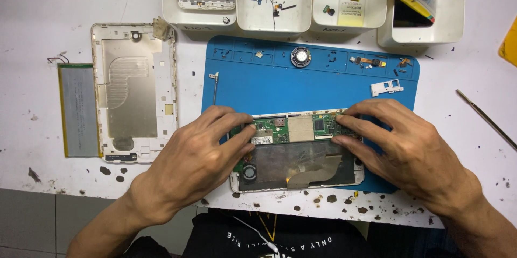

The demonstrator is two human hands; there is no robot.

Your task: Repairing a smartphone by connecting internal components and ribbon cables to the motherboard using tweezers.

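A: Where is the green circuit board (293,129) lying?

B: It is sitting in an opened tablet (299,169) on the blue mat (280,83).

A: And the hands?

B: The left hand (202,153) and right hand (401,145) are pinching the board's two ends, fingers curled. Left of the mat, a back cover (134,91) is lying.

A stained white table (64,0) bears a blue mat (301,86), white trays (274,18), and a back cover (134,91).
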